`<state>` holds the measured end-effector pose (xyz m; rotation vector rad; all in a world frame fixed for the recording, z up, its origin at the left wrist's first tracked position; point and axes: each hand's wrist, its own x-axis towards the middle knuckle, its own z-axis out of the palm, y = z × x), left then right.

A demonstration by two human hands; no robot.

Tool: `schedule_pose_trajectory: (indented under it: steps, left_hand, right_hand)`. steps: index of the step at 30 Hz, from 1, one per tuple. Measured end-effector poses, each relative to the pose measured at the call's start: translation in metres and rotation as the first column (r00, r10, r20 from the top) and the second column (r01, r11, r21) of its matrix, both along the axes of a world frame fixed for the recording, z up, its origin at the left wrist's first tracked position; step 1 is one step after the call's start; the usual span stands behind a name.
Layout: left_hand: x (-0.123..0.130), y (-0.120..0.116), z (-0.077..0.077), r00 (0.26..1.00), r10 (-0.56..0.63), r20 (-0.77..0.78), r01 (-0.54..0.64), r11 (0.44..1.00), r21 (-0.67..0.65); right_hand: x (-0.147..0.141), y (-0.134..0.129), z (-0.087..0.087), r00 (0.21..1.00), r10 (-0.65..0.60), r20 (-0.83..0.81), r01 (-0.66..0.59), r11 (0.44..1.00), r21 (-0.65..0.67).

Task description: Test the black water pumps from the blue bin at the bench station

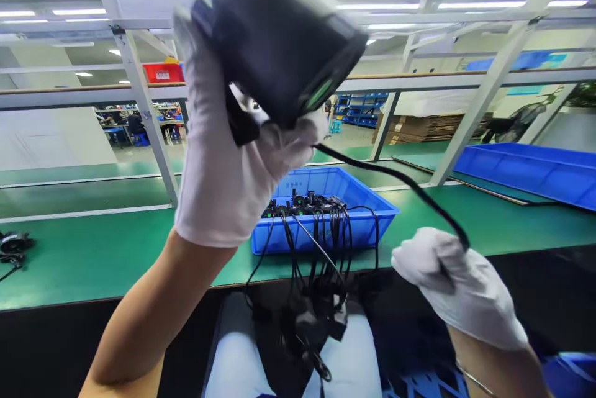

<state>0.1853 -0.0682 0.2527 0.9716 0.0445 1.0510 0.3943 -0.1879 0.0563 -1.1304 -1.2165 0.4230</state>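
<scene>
Raised close to the camera, my white-gloved left hand (228, 168) grips a black device (279, 44), which is blurred and tilted, with a small green patch on its lower edge. A black cable (405, 177) runs from the device to the right. My right hand (456, 280), also gloved, is closed around this cable near its bend. Between and beyond the hands, a blue bin (326, 227) stands on the green table (125, 249). Several black devices (302, 202) lie in the bin, and their cables hang over its front rim.
Cable ends with dark plugs (321, 323) dangle over my legs below the table edge. More black parts (13, 246) lie at the far left. A long blue tray (531, 168) is at the right. White frame posts (144, 100) rise behind the table.
</scene>
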Motion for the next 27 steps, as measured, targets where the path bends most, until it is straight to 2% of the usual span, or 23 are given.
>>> schedule_pose_trajectory:
  steps: [2, 4, 8, 10, 11, 14, 15, 16, 17, 18, 19, 20, 21, 23, 25, 27]
  left_hand:
    - [0.001, 0.010, -0.011, 0.986, -0.154, 0.057, 0.152, 0.988, 0.039]
    - [0.003, 0.021, -0.023, 0.971, -0.222, 0.084, 0.221, 0.975, 0.025]
    - [0.003, 0.041, -0.042, 0.961, -0.261, 0.085, 0.267, 0.962, -0.064]
    - [0.003, 0.047, -0.048, 0.958, -0.273, 0.087, 0.281, 0.955, -0.096]
    - [0.003, 0.048, -0.050, 0.952, -0.291, 0.098, 0.301, 0.948, -0.107]
    - [0.002, 0.046, -0.047, 0.930, -0.347, 0.122, 0.360, 0.926, -0.111]
    - [0.002, 0.043, -0.042, 0.927, -0.353, 0.128, 0.365, 0.926, -0.093]
    - [0.001, 0.041, -0.035, 0.926, -0.350, 0.141, 0.361, 0.930, -0.063]
    - [0.001, 0.038, -0.026, 0.926, -0.344, 0.157, 0.351, 0.936, -0.019]
    - [0.001, 0.035, -0.015, 0.925, -0.335, 0.179, 0.333, 0.942, 0.041]
    - [0.001, 0.032, -0.004, 0.924, -0.325, 0.200, 0.310, 0.945, 0.105]
    - [0.002, 0.028, 0.007, 0.925, -0.318, 0.209, 0.289, 0.944, 0.158]
    - [0.004, 0.025, 0.018, 0.927, -0.310, 0.210, 0.271, 0.942, 0.196]
    - [0.009, 0.017, 0.035, 0.935, -0.295, 0.197, 0.255, 0.945, 0.205]
    - [0.019, 0.008, 0.045, 0.935, -0.301, 0.187, 0.279, 0.951, 0.136]
    - [0.030, -0.001, 0.049, 0.920, -0.338, 0.199, 0.327, 0.941, 0.086]
  right_hand:
    - [0.003, -0.003, 0.007, 0.996, -0.063, -0.065, 0.058, 0.996, -0.072]
    - [-0.001, 0.001, 0.009, 0.996, -0.069, -0.060, 0.059, 0.985, -0.160]
    - [-0.018, 0.002, 0.007, 0.993, -0.086, -0.083, 0.070, 0.981, -0.179]
    - [-0.027, -0.007, 0.014, 0.995, -0.034, -0.097, 0.014, 0.980, -0.197]
    - [-0.030, -0.012, 0.021, 0.991, -0.011, -0.133, -0.009, 0.989, -0.151]
    - [-0.034, -0.022, 0.046, 0.964, 0.063, -0.259, -0.023, 0.988, 0.155]
    - [-0.033, -0.020, 0.052, 0.964, 0.068, -0.256, -0.015, 0.979, 0.201]
    - [-0.031, -0.016, 0.054, 0.974, 0.044, -0.221, -0.005, 0.985, 0.173]
    - [-0.028, -0.009, 0.050, 0.987, -0.015, -0.159, 0.027, 0.997, 0.072]
    - [-0.025, 0.000, 0.040, 0.992, -0.095, -0.086, 0.089, 0.993, -0.073]
    - [-0.022, 0.010, 0.024, 0.985, -0.175, -0.002, 0.169, 0.958, -0.230]
    - [-0.022, 0.019, 0.002, 0.970, -0.232, 0.073, 0.242, 0.891, -0.385]
    - [-0.025, 0.028, -0.025, 0.952, -0.289, 0.105, 0.304, 0.830, -0.469]
    - [-0.040, 0.045, -0.082, 0.924, -0.362, 0.119, 0.363, 0.739, -0.568]
    - [-0.064, 0.060, -0.135, 0.921, -0.381, 0.082, 0.333, 0.662, -0.672]
    - [-0.089, 0.076, -0.172, 0.918, -0.396, 0.037, 0.294, 0.613, -0.733]
